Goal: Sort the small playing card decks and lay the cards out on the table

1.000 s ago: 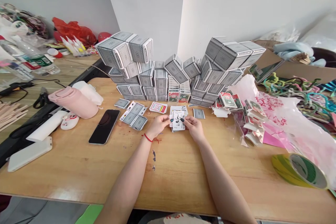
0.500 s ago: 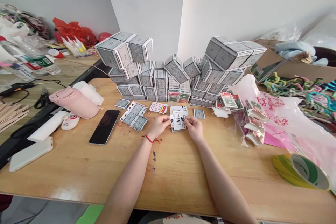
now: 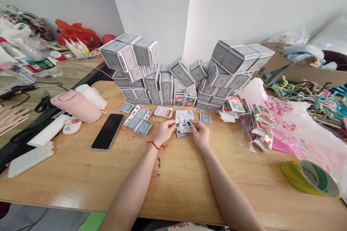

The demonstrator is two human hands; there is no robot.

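1. The left hand [image 3: 166,132] and right hand [image 3: 200,133] are both closed, pinching a small bunch of playing cards [image 3: 184,122] between fingers and thumbs, just above the wooden table [image 3: 81,177].
2. Loose cards [image 3: 138,120] lie just left of the hands.
3. A tall wall of stacked card boxes [image 3: 159,86] stands beyond them.
4. Farther left lie a black smartphone [image 3: 107,131] and a pink bottle [image 3: 76,106].
5. Farther right lie a pink-printed plastic bag [image 3: 292,122] and a roll of tape [image 3: 310,178].

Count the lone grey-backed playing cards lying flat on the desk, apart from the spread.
2: one lone card left of the overlapping spread, another lone card ahead of the right hand. More may be hidden under the held cards.
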